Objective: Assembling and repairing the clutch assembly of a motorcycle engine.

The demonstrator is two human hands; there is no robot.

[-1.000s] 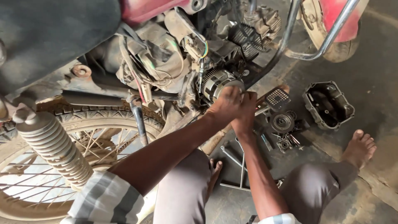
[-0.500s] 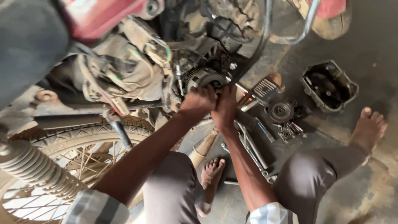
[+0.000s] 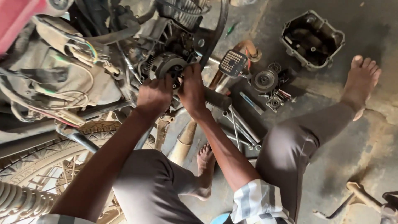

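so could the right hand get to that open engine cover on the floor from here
Probably yes. The right hand is on the engine's round part, and the cover lies open on the floor beyond the loose parts, with nothing blocking it, though it looks like a stretch.

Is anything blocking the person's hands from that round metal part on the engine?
Nothing visible does. The left hand and right hand are already at the round metal part; wires hang off to the left of it.

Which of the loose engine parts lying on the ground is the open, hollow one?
The dark box-shaped metal engine cover at top right, lying with its cavity up. The round grey metal disc beside it is solid and flat.
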